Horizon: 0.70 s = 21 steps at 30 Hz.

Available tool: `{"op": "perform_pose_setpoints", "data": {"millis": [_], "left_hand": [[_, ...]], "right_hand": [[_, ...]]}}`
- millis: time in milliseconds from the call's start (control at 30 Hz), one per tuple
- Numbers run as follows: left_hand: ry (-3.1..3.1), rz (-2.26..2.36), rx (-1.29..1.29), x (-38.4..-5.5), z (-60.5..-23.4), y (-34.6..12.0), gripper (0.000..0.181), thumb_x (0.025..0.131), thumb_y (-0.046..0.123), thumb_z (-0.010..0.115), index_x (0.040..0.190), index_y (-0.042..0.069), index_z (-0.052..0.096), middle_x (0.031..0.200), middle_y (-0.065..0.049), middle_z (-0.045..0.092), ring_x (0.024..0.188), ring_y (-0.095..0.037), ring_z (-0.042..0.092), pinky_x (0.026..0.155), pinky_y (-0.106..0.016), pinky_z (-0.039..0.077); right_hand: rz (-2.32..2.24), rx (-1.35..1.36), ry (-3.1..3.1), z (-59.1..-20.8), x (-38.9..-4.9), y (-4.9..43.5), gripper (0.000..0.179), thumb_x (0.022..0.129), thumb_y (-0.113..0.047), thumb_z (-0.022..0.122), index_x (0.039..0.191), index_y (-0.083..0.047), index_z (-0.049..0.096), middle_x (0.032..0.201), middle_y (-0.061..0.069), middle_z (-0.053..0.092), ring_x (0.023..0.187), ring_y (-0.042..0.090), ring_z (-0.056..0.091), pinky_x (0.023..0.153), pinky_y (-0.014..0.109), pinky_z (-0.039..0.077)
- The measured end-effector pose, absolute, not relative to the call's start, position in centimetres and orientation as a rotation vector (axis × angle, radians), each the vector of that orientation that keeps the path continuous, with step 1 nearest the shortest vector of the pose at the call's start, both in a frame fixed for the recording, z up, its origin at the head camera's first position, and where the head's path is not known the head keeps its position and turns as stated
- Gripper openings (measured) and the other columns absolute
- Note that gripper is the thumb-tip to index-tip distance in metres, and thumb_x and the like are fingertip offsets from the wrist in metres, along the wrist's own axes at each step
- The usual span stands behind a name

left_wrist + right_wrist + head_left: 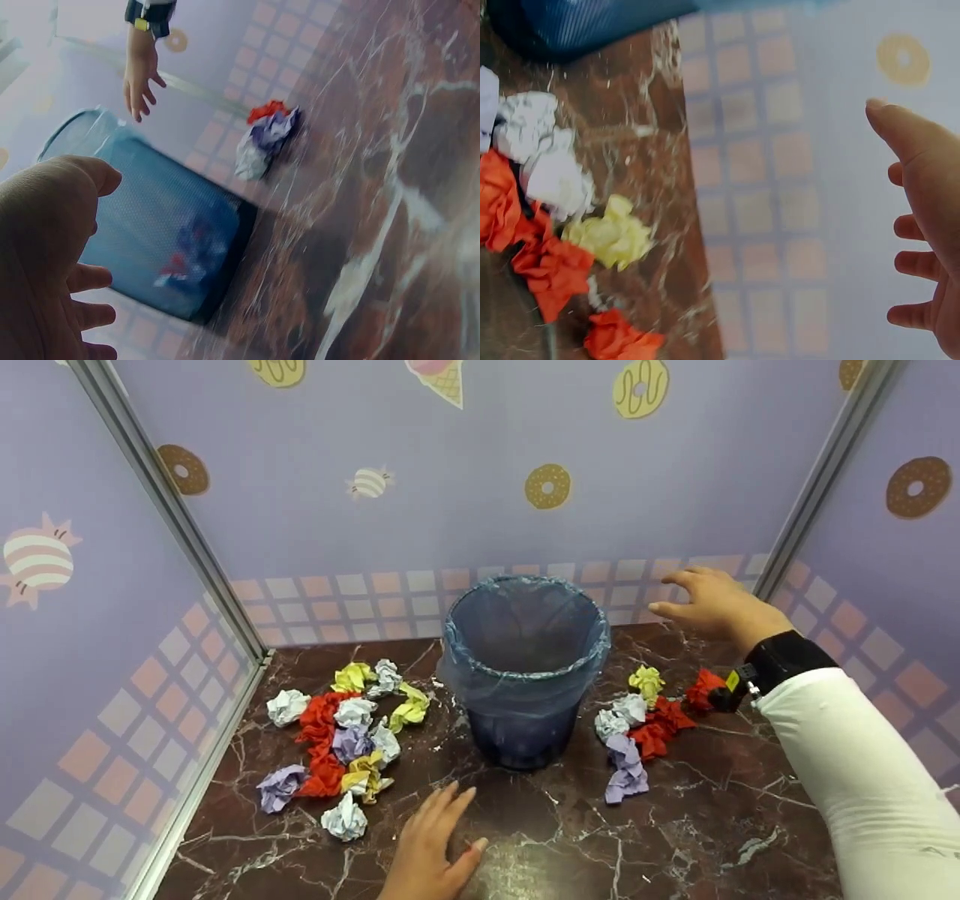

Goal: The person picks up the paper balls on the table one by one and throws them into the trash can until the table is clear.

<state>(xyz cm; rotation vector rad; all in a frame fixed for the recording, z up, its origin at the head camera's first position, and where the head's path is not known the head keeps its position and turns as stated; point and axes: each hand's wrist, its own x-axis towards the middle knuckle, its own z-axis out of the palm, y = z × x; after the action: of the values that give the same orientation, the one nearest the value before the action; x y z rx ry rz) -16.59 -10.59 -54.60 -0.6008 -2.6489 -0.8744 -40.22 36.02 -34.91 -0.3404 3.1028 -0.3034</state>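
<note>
A dark blue mesh wastebasket (525,727) with a clear bluish bag (487,682) folded over its rim stands upright mid-table. In the left wrist view, some crumpled paper (196,251) shows through its side. My right hand (712,604) is raised right of the rim, fingers relaxed and holding nothing. Below it lie crumpled paper balls: yellow (646,684), red (703,688), white (628,709) and purple (626,771). Low in front of the wastebasket, my left hand (435,847) has its fingers loosely extended, with nothing in it. A white paper ball (345,817) lies to its left.
Left of the wastebasket spreads a larger cluster of crumpled paper, with red (325,772), purple (281,787), white (288,707) and yellow (409,706) balls. Purple printed panels (450,525) enclose the dark marble-patterned table (555,847) at the back and both sides.
</note>
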Motion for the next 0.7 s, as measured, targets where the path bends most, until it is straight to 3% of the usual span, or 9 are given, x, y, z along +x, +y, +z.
{"op": "perform_pose_setpoints", "data": {"millis": [167,300,600,700], "left_hand": [[-2.677,-0.913,-0.693,-16.3,-54.5,-9.4,0.064,0.092,0.044,0.071,0.151,0.027,0.052,0.154,-0.014,0.054,0.138,-0.046,0.052,0.103,-0.073,0.044],[-2.686,-0.908,-0.752,-16.2,-54.5,-8.7,0.063,0.093,0.046,0.07,0.151,0.03,0.051,0.154,-0.011,0.054,0.138,-0.044,0.053,0.102,-0.071,0.046],[-2.75,-0.942,-0.76,-16.0,-55.1,-8.1,0.062,0.094,0.049,0.068,0.152,0.036,0.049,0.156,-0.006,0.052,0.14,-0.041,0.052,0.102,-0.075,0.043],[-2.749,-0.94,-0.767,-16.0,-55.3,-8.2,0.061,0.094,0.048,0.067,0.151,0.035,0.05,0.156,-0.007,0.052,0.14,-0.042,0.052,0.103,-0.074,0.043]], "right_hand": [[-0.38,-0.244,3.074,-38.7,-40.9,39.1,0.092,0.095,-0.075,0.048,0.158,-0.008,0.038,0.16,0.034,0.033,0.143,0.061,0.031,0.114,0.076,0.026],[-0.476,-0.115,3.004,-43.0,-40.4,41.0,0.102,0.092,-0.079,0.047,0.159,-0.004,0.032,0.16,0.037,0.029,0.142,0.063,0.029,0.114,0.077,0.024],[-0.449,0.035,2.911,-51.5,-39.5,42.6,0.086,0.1,-0.058,0.054,0.164,-0.011,0.022,0.167,0.034,0.008,0.146,0.068,0.007,0.107,0.088,0.016],[-0.466,0.048,2.874,-52.9,-39.3,42.5,0.087,0.1,-0.054,0.056,0.163,-0.006,0.021,0.165,0.037,0.009,0.146,0.068,0.008,0.109,0.086,0.016]]}}
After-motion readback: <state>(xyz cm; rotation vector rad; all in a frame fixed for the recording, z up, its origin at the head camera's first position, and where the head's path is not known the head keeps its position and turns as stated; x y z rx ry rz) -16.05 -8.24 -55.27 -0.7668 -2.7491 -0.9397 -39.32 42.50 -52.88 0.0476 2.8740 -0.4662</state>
